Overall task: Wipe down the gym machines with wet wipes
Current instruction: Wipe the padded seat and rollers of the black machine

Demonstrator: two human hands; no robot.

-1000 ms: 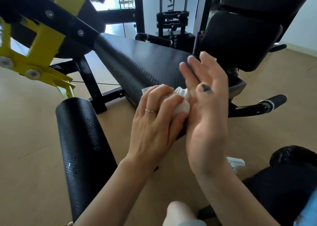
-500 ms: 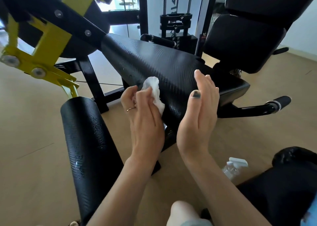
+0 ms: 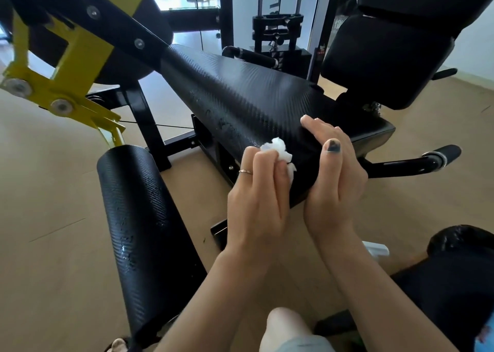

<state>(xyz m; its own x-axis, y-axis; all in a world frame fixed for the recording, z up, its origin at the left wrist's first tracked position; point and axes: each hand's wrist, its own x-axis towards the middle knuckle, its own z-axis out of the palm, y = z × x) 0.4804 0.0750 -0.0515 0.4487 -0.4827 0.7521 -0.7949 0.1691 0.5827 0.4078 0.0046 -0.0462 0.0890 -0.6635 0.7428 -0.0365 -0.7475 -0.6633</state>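
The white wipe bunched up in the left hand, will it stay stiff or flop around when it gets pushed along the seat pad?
The wipe looks crumpled and soft, so it will likely flop and bunch. The left hand grips it as a wad, which suggests little weight. The seat pad looks textured and may drag it.
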